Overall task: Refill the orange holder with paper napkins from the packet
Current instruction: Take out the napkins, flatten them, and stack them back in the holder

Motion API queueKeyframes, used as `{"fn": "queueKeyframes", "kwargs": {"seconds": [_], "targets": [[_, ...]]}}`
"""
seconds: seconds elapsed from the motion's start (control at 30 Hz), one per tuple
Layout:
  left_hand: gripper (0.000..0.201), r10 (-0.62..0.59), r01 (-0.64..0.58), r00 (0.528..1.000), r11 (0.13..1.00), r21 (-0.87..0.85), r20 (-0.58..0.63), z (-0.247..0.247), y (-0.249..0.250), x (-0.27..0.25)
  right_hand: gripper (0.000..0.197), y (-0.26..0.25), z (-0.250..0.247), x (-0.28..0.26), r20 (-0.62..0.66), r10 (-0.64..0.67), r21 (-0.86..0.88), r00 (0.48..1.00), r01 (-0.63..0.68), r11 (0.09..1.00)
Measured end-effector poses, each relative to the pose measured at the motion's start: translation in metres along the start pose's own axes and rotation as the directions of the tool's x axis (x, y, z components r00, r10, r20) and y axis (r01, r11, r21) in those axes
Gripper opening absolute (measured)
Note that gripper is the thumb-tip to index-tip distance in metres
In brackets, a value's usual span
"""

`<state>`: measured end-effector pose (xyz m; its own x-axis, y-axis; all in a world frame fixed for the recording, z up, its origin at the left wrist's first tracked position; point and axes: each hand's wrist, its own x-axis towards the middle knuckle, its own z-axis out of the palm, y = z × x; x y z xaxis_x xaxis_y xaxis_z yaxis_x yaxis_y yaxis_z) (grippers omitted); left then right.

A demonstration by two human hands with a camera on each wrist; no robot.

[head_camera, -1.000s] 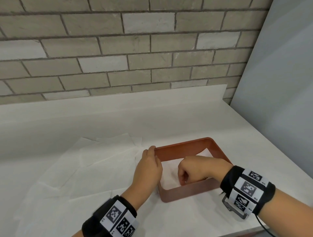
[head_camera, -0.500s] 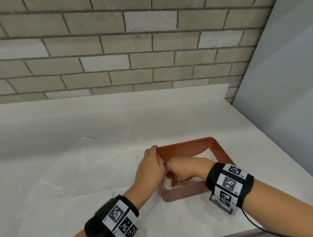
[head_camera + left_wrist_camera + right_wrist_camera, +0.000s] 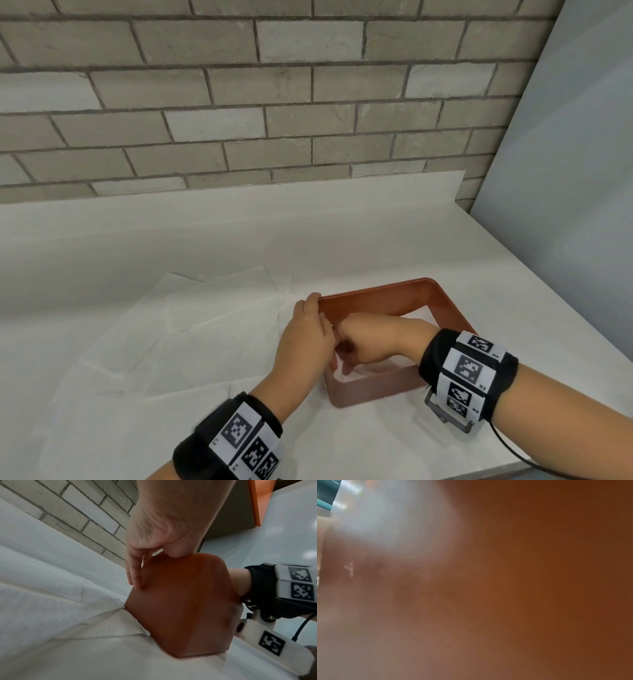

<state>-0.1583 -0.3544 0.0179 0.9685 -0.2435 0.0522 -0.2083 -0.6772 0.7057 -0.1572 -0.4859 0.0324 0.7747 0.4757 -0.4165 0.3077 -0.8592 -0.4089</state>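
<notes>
Bracing the holder [image 3: 445, 301], your L hand [image 3: 305, 342] lies straight-fingered vs its left wall. R hand [image 3: 370, 342] sits curled inside on the napkins [image 3: 419, 313]; grip can't tell.

- Right wrist view: a brown-orange blur, nothing legible.
- Right hand [image 3: 368, 341], fingers hidden inside the orange holder [image 3: 383, 389]; grasp unclear.
- Napkins [image 3: 346, 373] in the holder mostly covered by both hands.
</notes>
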Motion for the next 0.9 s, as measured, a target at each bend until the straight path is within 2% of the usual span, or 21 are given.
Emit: {"fn": "queueKeyframes", "kwargs": {"seconds": [0.07, 0.17, 0.27, 0.3, 0.4, 0.47, 0.53, 0.6, 0.67, 0.77, 0.9], "targets": [[0.043, -0.002, 0.002, 1.0, 1.0, 0.004, 0.002, 0.0, 0.0, 0.0, 0.013, -0.002, -0.001, 0.0, -0.007, 0.005, 0.007, 1.0, -0.005, 1.0], [0.043, -0.003, 0.003, 1.0, 1.0, 0.003, 0.005, 0.0, -0.001, 0.001, 0.026, -0.002, -0.001, -0.001, -0.001, 0.013, 0.041, 1.0, -0.013, 0.999], [0.043, -0.001, 0.001, 1.0, 1.0, 0.001, 0.008, 0.0, -0.001, 0.001, 0.014, -0.005, 0.0, -0.004, -0.012, 0.009, 0.071, 1.0, -0.008, 0.997], [0.043, 0.001, -0.001, 1.0, 1.0, 0.003, 0.007, 0.0, -0.001, 0.001, 0.018, -0.005, 0.0, -0.005, -0.016, 0.012, 0.076, 1.0, -0.011, 0.997], [0.043, 0.009, -0.009, 1.0, 1.0, -0.003, 0.006, 0.0, -0.002, 0.001, 0.021, -0.001, -0.005, -0.011, -0.077, 0.044, -0.002, 0.996, -0.044, 0.999], [0.043, 0.018, -0.018, 1.0, 1.0, -0.004, 0.005, 0.0, -0.002, 0.0, 0.027, 0.006, -0.011, -0.02, -0.149, 0.127, -0.159, 0.981, -0.15, 0.976], [0.042, 0.029, -0.029, 1.0, 1.0, -0.005, 0.002, 0.0, -0.002, 0.0, 0.043, 0.016, -0.016, -0.033, -0.169, 0.313, -0.247, 0.935, -0.347, 0.905], [0.042, 0.035, -0.035, 0.999, 0.999, -0.007, -0.006, 0.0, -0.003, 0.0, 0.059, 0.024, -0.016, -0.045, -0.12, 0.481, -0.253, 0.868, -0.495, 0.831], [0.043, 0.034, -0.034, 0.999, 0.999, -0.007, -0.01, 0.001, -0.003, 0.0, 0.067, 0.027, -0.013, -0.051, -0.044, 0.553, -0.284, 0.832, -0.542, 0.791], [0.043, 0.032, -0.032, 0.999, 0.999, -0.007, -0.009, 0.001, -0.003, 0.001, 0.069, 0.028, -0.007, -0.055, 0.043, 0.535, -0.277, 0.844, -0.505, 0.818], [0.043, 0.033, -0.033, 0.999, 0.999, -0.003, -0.01, 0.002, -0.004, 0.001, 0.08, 0.032, -0.006, -0.058, 0.056, 0.507, -0.162, 0.86, -0.493, 0.855]]}}
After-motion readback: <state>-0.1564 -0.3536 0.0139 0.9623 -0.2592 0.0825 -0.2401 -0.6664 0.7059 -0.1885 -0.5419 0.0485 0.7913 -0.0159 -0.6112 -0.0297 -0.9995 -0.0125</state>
